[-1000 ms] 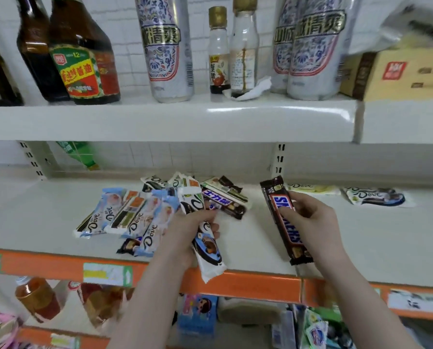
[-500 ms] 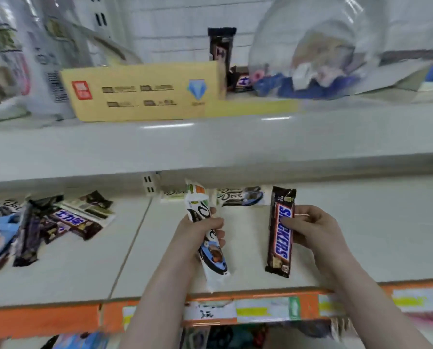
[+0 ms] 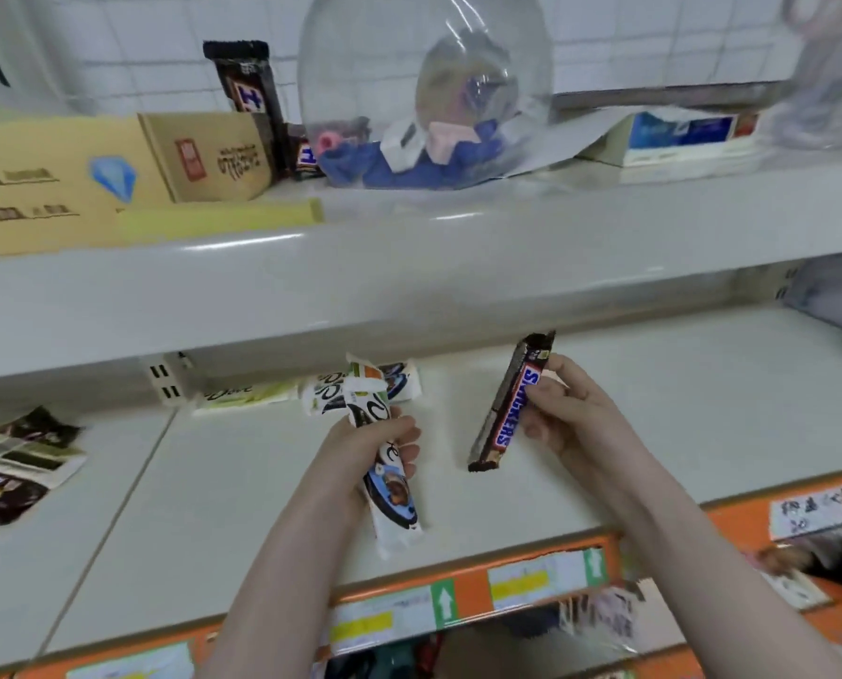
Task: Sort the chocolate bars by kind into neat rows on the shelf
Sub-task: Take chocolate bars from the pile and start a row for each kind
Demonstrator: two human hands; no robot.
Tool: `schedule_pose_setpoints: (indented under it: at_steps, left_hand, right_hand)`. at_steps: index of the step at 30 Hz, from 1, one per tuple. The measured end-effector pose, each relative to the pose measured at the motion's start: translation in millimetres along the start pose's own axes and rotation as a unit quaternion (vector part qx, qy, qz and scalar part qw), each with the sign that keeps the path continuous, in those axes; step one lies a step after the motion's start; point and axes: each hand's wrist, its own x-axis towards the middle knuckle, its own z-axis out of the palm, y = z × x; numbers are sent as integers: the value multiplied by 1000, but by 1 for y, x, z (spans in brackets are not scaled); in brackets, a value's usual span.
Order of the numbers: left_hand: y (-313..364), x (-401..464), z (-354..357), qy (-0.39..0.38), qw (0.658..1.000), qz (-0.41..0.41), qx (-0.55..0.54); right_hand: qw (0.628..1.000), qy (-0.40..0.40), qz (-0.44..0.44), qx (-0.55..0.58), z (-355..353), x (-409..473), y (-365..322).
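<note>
**Brown Snickers in one hand, white Dove in the other, both over the shelf**

Brown wrapper first: the right hand (image 3: 573,423) pinches a Snickers (image 3: 505,414) between thumb and fingers near its upper half. The bar is tilted, its lower end down at or just above the shelf (image 3: 703,409); I cannot tell whether it touches. The left hand (image 3: 375,445) has its fingers curled round a white Dove bar (image 3: 387,477), whose long lower end sticks out toward the orange shelf edge (image 3: 473,597).

Behind the left hand a few Dove bars (image 3: 360,387) lie overlapping near the back of the shelf, with a pale green one just beside them to the left. Far left, a loose heap (image 3: 12,463) of dark and mixed bars waits unsorted.

Risks, as I judge them: the Snickers is held by a light pinch, so it could swing or slip as it goes down and land crooked. The Dove wrapper looks slick and overhangs the grip, so it may slide out or snag the front lip. Setting it among the overlapping Doves could nudge them further askew, and with both hands full, neither is free to straighten a row.
</note>
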Motion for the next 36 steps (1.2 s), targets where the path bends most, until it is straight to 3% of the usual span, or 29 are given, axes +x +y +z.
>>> schedule_pose_setpoints:
  at_steps: [4,10,14,22,26,30,36]
  left_hand:
    - [-10,2,25,-8,1000,-7,0]
    - [-20,11,75,15,1000,-1,-17]
    - [-32,13,115,54,998,18,-41]
    - [-42,9,161,70,997,24,6]
    - [-41,7,161,76,997,11,29]
    - [-39,7,160,30,998,2,51]
    - [-37,7,150,11,1000,-1,25]
  right_hand:
    - [993,-19,56,105,-24,6,-5]
    - [995,-46,74,37,-72,17,-25]
    - [988,-117,104,20,-118,21,-50]
    - [970,-173,165,-41,-163,24,-69]
    - [980,-114,149,-72,-161,30,-67]
    - [992,-23,110,-63,-151,34,-56]
    - [983,-5,123,-136,-129,38,-48]
